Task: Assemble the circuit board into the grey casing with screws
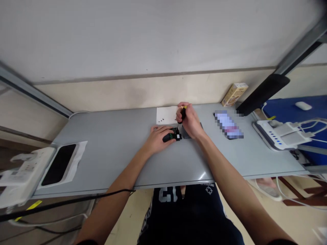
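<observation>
My left hand (pixel 158 139) is closed around a small black device with a green circuit board (pixel 171 136), holding it down on the grey desk. In my right hand (pixel 191 119) is a screwdriver (pixel 183 115) with a black and yellow handle. Its thin shaft points down into the device; whether the tip sits in a screw is too small to tell. A dark grey flat piece (pixel 188 133) lies under my right hand, partly hidden. Just behind both hands, several tiny dark bits, perhaps screws, rest on a white sheet of paper (pixel 168 114).
To the right lies a phone with a lit screen (pixel 228 125), near a power strip (pixel 277 136) with plugged-in chargers. A yellow carton (pixel 234 94) leans at the wall beside a black padded post (pixel 264 93). On the left are a dark-screened phone (pixel 59 165) and a white socket strip (pixel 30 170).
</observation>
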Demonstrator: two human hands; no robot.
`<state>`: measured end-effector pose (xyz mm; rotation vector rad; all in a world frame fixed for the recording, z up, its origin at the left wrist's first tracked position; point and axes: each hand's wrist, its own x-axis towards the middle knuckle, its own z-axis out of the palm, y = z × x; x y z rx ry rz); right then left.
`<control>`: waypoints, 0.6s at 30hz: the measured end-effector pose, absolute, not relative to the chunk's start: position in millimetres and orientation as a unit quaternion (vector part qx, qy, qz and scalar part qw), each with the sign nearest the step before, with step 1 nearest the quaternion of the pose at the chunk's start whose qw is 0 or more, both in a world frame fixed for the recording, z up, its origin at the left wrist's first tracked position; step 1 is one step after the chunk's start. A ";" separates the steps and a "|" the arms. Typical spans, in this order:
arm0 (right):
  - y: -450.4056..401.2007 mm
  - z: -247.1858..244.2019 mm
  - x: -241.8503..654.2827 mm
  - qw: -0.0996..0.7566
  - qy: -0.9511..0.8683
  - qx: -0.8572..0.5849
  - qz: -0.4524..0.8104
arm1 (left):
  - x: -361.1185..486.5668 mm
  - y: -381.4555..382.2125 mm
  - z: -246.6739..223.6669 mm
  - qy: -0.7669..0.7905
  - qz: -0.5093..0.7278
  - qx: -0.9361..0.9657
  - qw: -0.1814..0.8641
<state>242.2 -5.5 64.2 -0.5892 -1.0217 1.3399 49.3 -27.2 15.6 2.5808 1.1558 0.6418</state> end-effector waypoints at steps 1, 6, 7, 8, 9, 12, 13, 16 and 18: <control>-5.7 64.6 243.0 0.626 -0.448 -0.252 0.587 | 49.7 -27.3 15.6 0.398 0.220 0.883 0.119; -7.4 63.4 247.6 0.633 -0.451 -0.249 0.578 | 51.2 -28.6 15.9 0.403 0.220 0.882 0.108; -7.3 62.6 247.6 0.639 -0.448 -0.251 0.574 | 51.3 -28.8 16.0 0.402 0.222 0.882 0.107; -7.0 61.9 247.2 0.645 -0.444 -0.253 0.568 | 51.3 -29.0 16.1 0.402 0.225 0.881 0.107; -6.5 61.5 246.7 0.651 -0.442 -0.255 0.562 | 51.3 -29.2 16.2 0.403 0.227 0.880 0.106; -5.0 62.4 245.9 0.648 -0.435 -0.261 0.568 | 51.1 -29.5 16.3 0.406 0.233 0.877 0.105; -4.6 63.4 246.3 0.638 -0.432 -0.259 0.582 | 50.9 -29.6 16.4 0.405 0.233 0.878 0.106; -4.3 66.3 249.5 0.619 -0.416 -0.250 0.618 | 50.7 -30.1 17.4 0.396 0.233 0.882 0.107; -4.8 66.8 252.5 0.620 -0.406 -0.248 0.624 | 51.0 -30.6 18.4 0.395 0.228 0.884 0.107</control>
